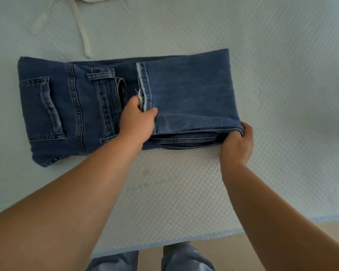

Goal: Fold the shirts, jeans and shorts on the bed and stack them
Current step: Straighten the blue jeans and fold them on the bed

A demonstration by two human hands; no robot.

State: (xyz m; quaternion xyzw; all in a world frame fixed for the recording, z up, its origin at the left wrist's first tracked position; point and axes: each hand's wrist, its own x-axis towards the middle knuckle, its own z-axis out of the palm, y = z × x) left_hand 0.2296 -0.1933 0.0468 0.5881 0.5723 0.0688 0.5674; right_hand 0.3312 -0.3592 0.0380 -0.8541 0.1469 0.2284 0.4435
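Observation:
A pair of dark blue jeans point(188, 90) lies across the bed point(282, 55), partly folded, with the back pocket and waistband to the left and the leg ends doubled back over the middle. My left hand point(138, 119) pinches the frayed leg hem near the centre of the jeans. My right hand point(237, 141) grips the folded edge at the jeans' near right corner, fingers curled over the denim.
A white garment with a long strap point(82, 30) lies at the far left of the bed. The bed's near edge point(184, 245) runs just in front of my legs, with floor beyond it at the lower right.

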